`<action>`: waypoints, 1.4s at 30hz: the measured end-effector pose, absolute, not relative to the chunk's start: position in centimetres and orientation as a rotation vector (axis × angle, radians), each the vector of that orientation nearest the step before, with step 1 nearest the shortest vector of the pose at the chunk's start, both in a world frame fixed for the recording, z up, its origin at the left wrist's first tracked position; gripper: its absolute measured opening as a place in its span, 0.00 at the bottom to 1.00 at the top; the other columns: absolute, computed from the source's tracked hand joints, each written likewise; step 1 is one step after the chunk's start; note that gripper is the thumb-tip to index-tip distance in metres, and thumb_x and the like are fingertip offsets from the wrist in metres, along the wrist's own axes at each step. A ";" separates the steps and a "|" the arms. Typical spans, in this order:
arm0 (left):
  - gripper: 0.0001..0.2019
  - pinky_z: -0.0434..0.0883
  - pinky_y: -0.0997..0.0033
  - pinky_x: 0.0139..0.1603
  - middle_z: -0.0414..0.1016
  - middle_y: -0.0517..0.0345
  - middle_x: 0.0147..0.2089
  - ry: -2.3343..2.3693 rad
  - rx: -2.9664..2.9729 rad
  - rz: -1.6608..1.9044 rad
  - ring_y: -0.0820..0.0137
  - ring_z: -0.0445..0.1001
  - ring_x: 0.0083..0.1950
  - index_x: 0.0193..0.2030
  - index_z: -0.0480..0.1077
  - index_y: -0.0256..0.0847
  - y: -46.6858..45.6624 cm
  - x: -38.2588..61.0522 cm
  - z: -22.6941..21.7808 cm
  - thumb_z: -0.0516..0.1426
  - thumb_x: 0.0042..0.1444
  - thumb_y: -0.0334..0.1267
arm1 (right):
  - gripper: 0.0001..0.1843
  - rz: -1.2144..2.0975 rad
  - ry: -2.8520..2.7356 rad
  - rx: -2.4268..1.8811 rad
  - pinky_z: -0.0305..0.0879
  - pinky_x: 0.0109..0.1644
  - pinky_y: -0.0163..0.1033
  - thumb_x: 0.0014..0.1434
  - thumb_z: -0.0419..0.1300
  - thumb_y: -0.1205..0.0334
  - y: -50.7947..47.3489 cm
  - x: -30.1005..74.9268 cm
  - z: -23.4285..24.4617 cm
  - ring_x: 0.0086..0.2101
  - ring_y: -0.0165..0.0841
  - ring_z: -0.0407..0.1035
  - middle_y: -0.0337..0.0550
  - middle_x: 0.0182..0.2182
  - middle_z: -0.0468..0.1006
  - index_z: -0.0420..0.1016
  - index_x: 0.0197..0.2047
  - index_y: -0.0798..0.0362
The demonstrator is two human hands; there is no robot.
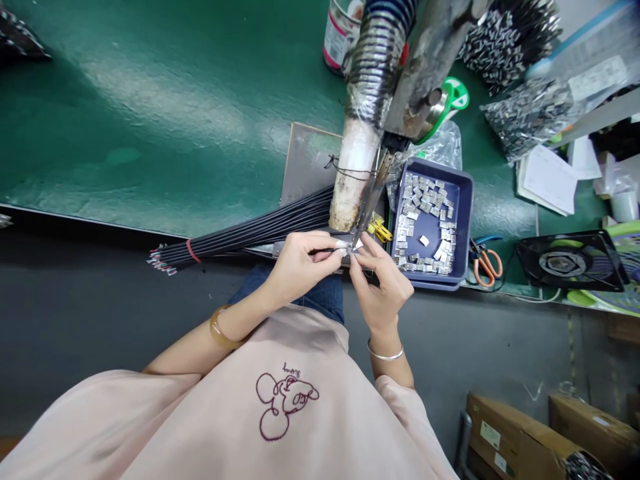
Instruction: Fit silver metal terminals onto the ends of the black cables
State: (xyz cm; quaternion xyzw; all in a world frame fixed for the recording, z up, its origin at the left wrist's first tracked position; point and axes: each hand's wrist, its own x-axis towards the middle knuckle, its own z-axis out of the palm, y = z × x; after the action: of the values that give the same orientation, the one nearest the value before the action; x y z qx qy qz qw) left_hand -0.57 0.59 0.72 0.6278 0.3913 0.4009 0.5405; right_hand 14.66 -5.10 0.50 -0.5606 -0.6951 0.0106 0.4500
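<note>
My left hand [300, 263] is closed in a pinch on a thin black cable [327, 251], its end held at the bench's front edge. My right hand [380, 277] pinches a small silver metal piece [357, 245] against that cable end. Both meet just below a tool tip [367, 210] that hangs down from a taped, ribbed hose [360, 133]. A bundle of black cables [250, 233] with a red band lies across the bench edge to the left. A blue tray [465, 200] with several small silver metal pieces sits right beside my right hand.
Orange-handled scissors [484, 261] lie right of the tray, a black fan [570, 261] beyond them. Bags of metal parts [530, 113], papers [547, 177] and a can [340, 33] stand at the back. Cardboard boxes [520, 427] sit on the floor at lower right. The green mat [150, 113] stretches left.
</note>
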 end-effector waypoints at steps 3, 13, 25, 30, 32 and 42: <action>0.09 0.59 0.78 0.26 0.70 0.59 0.25 0.956 1.610 0.910 0.77 0.63 0.26 0.31 0.80 0.35 0.4 -0.5 0.6 0.57 0.55 0.30 | 0.07 -0.043 -1.816 -1.400 0.80 0.47 0.37 0.60 0.61 0.72 -5.5 14.9 0.6 0.44 0.35 0.81 0.49 0.52 0.81 0.73 0.39 0.50; 0.08 0.66 0.79 0.29 0.76 0.58 0.29 0.871 1.383 0.778 0.75 0.69 0.29 0.34 0.79 0.35 0.2 -0.4 0.8 0.57 0.53 0.32 | 0.08 0.017 -1.864 -1.411 0.76 0.47 0.35 0.63 0.58 0.71 -5.8 15.8 0.7 0.47 0.33 0.79 0.48 0.47 0.83 0.69 0.44 0.50; 0.09 0.62 0.78 0.26 0.70 0.60 0.21 0.672 1.331 0.686 0.78 0.64 0.22 0.25 0.71 0.35 0.4 -1.6 1.1 0.55 0.56 0.32 | 0.04 0.033 -1.649 -1.577 0.60 0.24 0.30 0.63 0.61 0.60 -6.8 15.9 1.1 0.18 0.23 0.63 0.29 0.20 0.70 0.74 0.41 0.50; 0.07 0.61 0.78 0.27 0.69 0.61 0.22 0.619 1.288 0.661 0.78 0.63 0.23 0.27 0.71 0.35 0.6 -1.8 0.7 0.55 0.54 0.30 | 0.05 -0.080 -1.912 -1.471 0.59 0.27 0.31 0.61 0.63 0.66 -6.8 15.1 0.8 0.19 0.22 0.61 0.29 0.19 0.70 0.76 0.42 0.51; 0.06 0.60 0.78 0.26 0.67 0.62 0.21 0.632 1.292 0.653 0.78 0.62 0.24 0.28 0.72 0.34 0.6 -1.8 0.7 0.56 0.54 0.32 | 0.02 0.143 -1.794 -1.525 0.56 0.24 0.30 0.63 0.61 0.66 -6.7 15.0 0.6 0.18 0.21 0.58 0.29 0.19 0.68 0.74 0.39 0.52; 0.08 0.51 0.78 0.23 0.56 0.68 0.19 0.739 1.154 0.737 0.81 0.52 0.21 0.31 0.75 0.32 0.3 -0.7 0.3 0.62 0.52 0.37 | 0.11 0.298 -1.228 -1.380 0.66 0.26 0.31 0.67 0.54 0.65 -7.2 15.8 1.0 0.19 0.24 0.69 0.30 0.27 0.78 0.66 0.53 0.47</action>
State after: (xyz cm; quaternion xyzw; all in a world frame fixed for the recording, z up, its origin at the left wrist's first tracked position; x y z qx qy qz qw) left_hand -0.68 0.34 0.29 0.5204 0.3333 0.3325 0.7124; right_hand 15.80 -7.23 0.99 -0.5938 -0.5284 0.1283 0.5931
